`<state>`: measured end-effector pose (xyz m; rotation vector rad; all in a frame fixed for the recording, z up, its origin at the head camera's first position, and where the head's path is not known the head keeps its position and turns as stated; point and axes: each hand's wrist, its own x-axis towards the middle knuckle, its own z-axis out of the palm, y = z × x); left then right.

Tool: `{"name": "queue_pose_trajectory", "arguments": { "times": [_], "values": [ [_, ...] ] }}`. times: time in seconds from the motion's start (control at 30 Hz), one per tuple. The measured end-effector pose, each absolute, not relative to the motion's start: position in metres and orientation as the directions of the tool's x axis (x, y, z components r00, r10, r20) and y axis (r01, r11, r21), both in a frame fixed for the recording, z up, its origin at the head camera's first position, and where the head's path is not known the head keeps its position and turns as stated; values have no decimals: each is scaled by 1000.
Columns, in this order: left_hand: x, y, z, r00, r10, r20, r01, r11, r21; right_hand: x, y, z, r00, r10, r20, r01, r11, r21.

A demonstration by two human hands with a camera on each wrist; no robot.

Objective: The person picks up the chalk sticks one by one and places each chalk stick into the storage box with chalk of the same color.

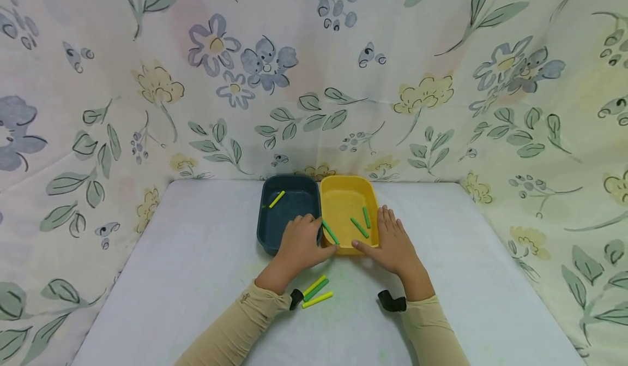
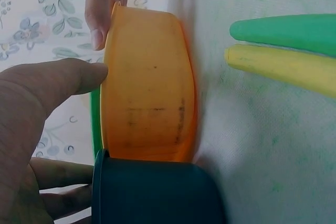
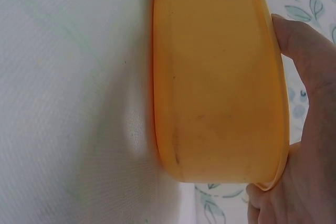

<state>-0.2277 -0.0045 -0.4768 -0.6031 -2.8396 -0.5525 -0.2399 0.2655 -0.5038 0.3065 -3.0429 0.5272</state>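
A dark blue-green tray (image 1: 289, 183) and a yellow tray (image 1: 343, 250) stand side by side. My left hand (image 1: 301, 243) reaches over the front right corner of the dark tray, its thumb touching the yellow tray's front rim. A green chalk stick (image 1: 330, 232) slants between thumb and index finger at the yellow tray's left side; in the left wrist view this green stick (image 2: 96, 124) shows above the rim. I cannot tell whether the fingers touch it. My right hand (image 1: 394, 243) rests on the yellow tray's front right corner, fingers straight along its right side, thumb on the front rim.
Two more green chalk sticks (image 1: 360, 228) lie in the yellow tray, one yellow chalk stick (image 1: 277, 199) in the dark tray. On the white cloth (image 1: 196, 279) in front lie two yellow sticks (image 1: 318, 299) and a green stick (image 1: 316, 290). A floral curtain (image 1: 314, 82) hangs behind.
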Motion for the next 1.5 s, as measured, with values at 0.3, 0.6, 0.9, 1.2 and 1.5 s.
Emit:
{"name": "queue_pose_trajectory", "arguments": {
  "times": [0.3, 0.6, 0.9, 1.2, 1.5],
  "values": [
    [-227, -5, -477, -895, 362, 261, 435, 839, 326, -240, 265, -503, -981, -186, 63, -196, 922, -335],
    [-226, -5, -478, -901, 361, 241, 427, 835, 346, -240, 266, -504, -979, -190, 69, -202, 922, -329],
    [-218, -10, -472, -884, 367, 289, 458, 799, 389, -240, 265, -503, -980, -187, 74, -201, 921, -334],
    [-204, -19, -467, -853, 414, 319, 520, 733, 439, -239, 265, -502, -981, -183, 58, -191, 921, -339],
    [-179, -34, -459, -804, 557, 208, 564, 605, 562, -238, 264, -502, -980, -182, 78, -198, 921, -336]
  ]
}}
